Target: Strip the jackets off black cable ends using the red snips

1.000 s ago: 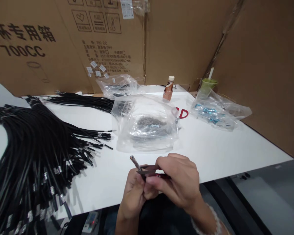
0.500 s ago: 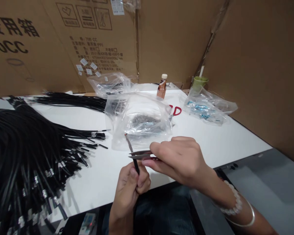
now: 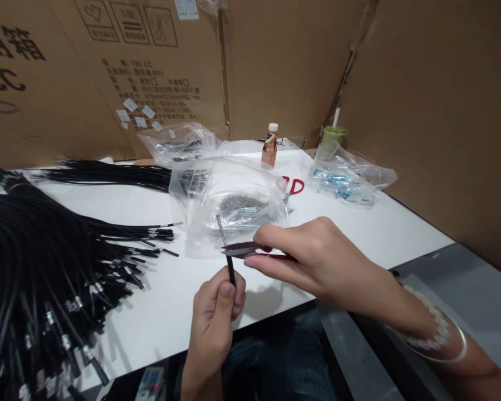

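Note:
My left hand [image 3: 217,309] is closed round a black cable [image 3: 231,271], which stands up out of the fist. Its upper end is stripped to a thin silvery core with a small reddish tip. My right hand [image 3: 304,256] grips a pair of small scissors [image 3: 244,249] with red handles. Their narrow blades reach left and lie at the cable, near where the black jacket ends. Whether the blades touch the core I cannot tell. Behind the hands lies a clear plastic bag [image 3: 196,223] with a grey mesh-like bundle inside.
A large pile of black cables [image 3: 37,267] covers the table's left side, with another bundle [image 3: 112,174] behind. Farther back are a bottle [image 3: 269,146], red-handled scissors [image 3: 296,186], a bag of blue pieces [image 3: 342,181] and a green cup [image 3: 334,136]. Cardboard walls [image 3: 284,67] enclose the table.
The scissors have opened a little and my right hand has turned, its wrist moving right. My left hand still holds the cable, now more upright. The whole view has shifted slightly.

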Motion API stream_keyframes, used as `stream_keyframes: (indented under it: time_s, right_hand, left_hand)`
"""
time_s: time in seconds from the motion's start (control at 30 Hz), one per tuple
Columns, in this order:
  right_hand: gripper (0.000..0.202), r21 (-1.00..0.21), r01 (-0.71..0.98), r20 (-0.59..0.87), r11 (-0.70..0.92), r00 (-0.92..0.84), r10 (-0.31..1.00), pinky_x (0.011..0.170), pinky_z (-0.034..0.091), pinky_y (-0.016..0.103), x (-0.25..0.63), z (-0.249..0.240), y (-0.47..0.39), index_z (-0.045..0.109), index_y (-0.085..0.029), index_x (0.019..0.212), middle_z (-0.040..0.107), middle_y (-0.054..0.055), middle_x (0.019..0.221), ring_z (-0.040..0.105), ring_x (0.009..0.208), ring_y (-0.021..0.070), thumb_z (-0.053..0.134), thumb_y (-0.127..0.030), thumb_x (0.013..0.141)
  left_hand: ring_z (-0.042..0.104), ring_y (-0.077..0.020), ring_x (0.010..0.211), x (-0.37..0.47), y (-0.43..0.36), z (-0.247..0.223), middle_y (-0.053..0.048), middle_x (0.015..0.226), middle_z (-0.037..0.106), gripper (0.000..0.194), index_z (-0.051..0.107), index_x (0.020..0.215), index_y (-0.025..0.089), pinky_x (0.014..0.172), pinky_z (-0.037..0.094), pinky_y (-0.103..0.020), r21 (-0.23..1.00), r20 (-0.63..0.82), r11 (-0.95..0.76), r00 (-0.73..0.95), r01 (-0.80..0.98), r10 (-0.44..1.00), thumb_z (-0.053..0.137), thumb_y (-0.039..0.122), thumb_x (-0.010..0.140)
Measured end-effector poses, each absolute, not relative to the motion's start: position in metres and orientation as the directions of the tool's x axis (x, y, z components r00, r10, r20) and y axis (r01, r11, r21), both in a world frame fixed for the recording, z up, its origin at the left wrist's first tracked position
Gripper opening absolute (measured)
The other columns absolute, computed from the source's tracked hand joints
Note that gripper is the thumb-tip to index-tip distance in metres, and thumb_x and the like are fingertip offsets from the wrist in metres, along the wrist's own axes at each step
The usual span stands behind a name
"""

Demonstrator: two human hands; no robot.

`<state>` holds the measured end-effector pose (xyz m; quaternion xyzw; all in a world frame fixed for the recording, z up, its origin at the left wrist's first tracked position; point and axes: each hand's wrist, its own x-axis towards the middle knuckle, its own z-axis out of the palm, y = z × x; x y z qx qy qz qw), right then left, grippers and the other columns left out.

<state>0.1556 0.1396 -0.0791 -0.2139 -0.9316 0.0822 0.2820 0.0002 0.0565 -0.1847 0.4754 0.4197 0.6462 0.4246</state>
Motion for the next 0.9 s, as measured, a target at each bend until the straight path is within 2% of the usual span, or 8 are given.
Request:
stream_keyframes:
  time_s: [0.17, 0.4, 0.7, 0.8, 0.9]
  right_hand:
    - [0.033, -0.240, 0.346, 0.470, 0.907, -0.776, 0.421, 0.043, 0.021, 0.023, 0.157, -0.074, 0.142, 0.051, -0.021, 0.077, 0.050, -0.006, 0.052, 0.044, 0.041, 0.0083, 0.045, -0.041, 0.102]
    - [0.032, -0.184, 0.360, 0.480, 0.915, -0.779, 0.403, 0.042, 0.020, 0.025, 0.157, -0.074, 0.146, 0.051, -0.021, 0.077, 0.048, -0.005, 0.050, 0.044, 0.040, 0.0090, 0.045, -0.040, 0.102]
    - [0.037, -0.137, 0.365, 0.495, 0.921, -0.780, 0.383, 0.042, 0.016, 0.026, 0.158, -0.073, 0.149, 0.046, -0.021, 0.071, 0.041, -0.006, 0.047, 0.034, 0.038, 0.0087, 0.042, -0.040, 0.103]
    - [0.036, -0.125, 0.372, 0.486, 0.920, -0.786, 0.383, 0.042, 0.015, 0.026, 0.158, -0.072, 0.152, 0.047, -0.021, 0.072, 0.040, -0.006, 0.047, 0.032, 0.038, 0.0090, 0.043, -0.040, 0.102]
    - [0.034, -0.150, 0.379, 0.467, 0.913, -0.787, 0.403, 0.044, 0.015, 0.025, 0.158, -0.071, 0.159, 0.050, -0.021, 0.074, 0.043, -0.006, 0.050, 0.037, 0.039, 0.0089, 0.045, -0.041, 0.101]
  left_hand:
    - [0.024, -0.0086, 0.045, 0.000, 0.055, -0.183, 0.006, 0.053, 0.030, 0.046, 0.048, 0.065, 0.019, 0.044, 0.017, -0.026, 0.952, 0.267, -0.291, -0.203, -0.095, 0.942, 0.041, 0.052, 0.096]
    - [0.027, -0.0080, 0.043, 0.006, 0.059, -0.170, 0.005, 0.051, 0.034, 0.049, 0.046, 0.059, 0.019, 0.042, 0.017, -0.026, 0.962, 0.222, -0.258, -0.287, -0.094, 0.932, 0.050, 0.056, 0.091]
    - [0.025, -0.0079, 0.042, 0.009, 0.058, -0.166, 0.005, 0.050, 0.032, 0.049, 0.046, 0.059, 0.020, 0.042, 0.015, -0.026, 0.974, 0.173, -0.211, -0.320, -0.088, 0.931, 0.051, 0.056, 0.090]
    - [0.022, -0.0074, 0.042, 0.008, 0.059, -0.166, 0.006, 0.050, 0.030, 0.049, 0.045, 0.060, 0.020, 0.041, 0.014, -0.025, 0.975, 0.166, -0.200, -0.291, -0.093, 0.942, 0.050, 0.058, 0.090]
    - [0.020, -0.0069, 0.042, 0.007, 0.063, -0.163, 0.007, 0.052, 0.026, 0.048, 0.042, 0.062, 0.020, 0.040, 0.014, -0.024, 0.980, 0.145, -0.173, -0.246, -0.099, 0.958, 0.048, 0.058, 0.091]
